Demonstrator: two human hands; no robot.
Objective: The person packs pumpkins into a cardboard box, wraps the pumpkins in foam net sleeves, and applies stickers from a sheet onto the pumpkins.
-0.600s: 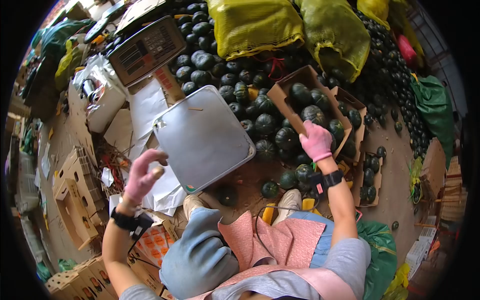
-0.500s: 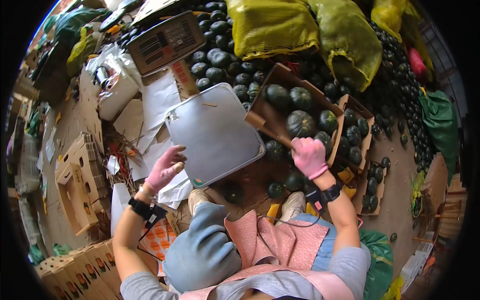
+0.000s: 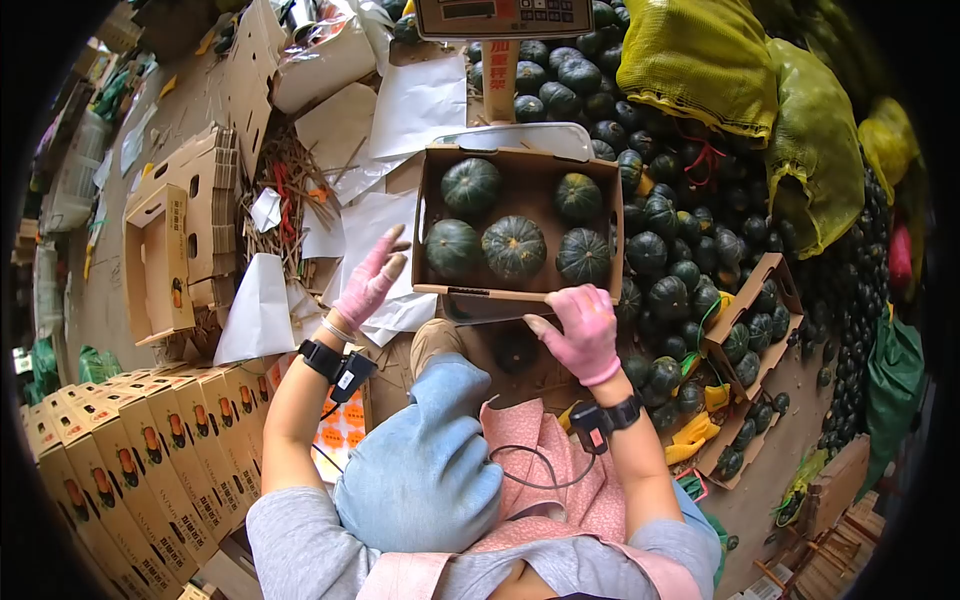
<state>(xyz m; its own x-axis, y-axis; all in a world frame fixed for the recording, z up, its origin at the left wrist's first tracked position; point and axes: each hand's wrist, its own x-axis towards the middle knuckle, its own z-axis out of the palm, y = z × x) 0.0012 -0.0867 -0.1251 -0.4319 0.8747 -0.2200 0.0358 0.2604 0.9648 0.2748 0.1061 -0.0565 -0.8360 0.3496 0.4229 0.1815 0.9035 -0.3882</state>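
A brown cardboard box (image 3: 520, 293) rests on the metal scale plate (image 3: 560, 140), with several dark green pumpkins (image 3: 513, 247) inside and a gap at its upper middle. My right hand (image 3: 582, 332), in a pink glove, is at the box's near edge, fingertips on the rim and thumb apart below it. My left hand (image 3: 370, 279), gloved in pink too, is just left of the box with fingers spread, holding nothing. Above the box stands the scale's display (image 3: 500, 14) on its post (image 3: 499, 80).
Loose pumpkins (image 3: 668, 298) cover the floor to the right, beside filled boxes (image 3: 760, 335) and yellow gloves (image 3: 692, 437). Yellow mesh sacks (image 3: 700, 65) lie behind. White paper sheets (image 3: 418, 105), stacked cartons (image 3: 190, 425) and an empty box (image 3: 158, 265) are on the left.
The filled box has moved left from the pumpkin pile onto the scale plate, drawn by my right hand. The view has turned right, and my left hand is now beside the box.
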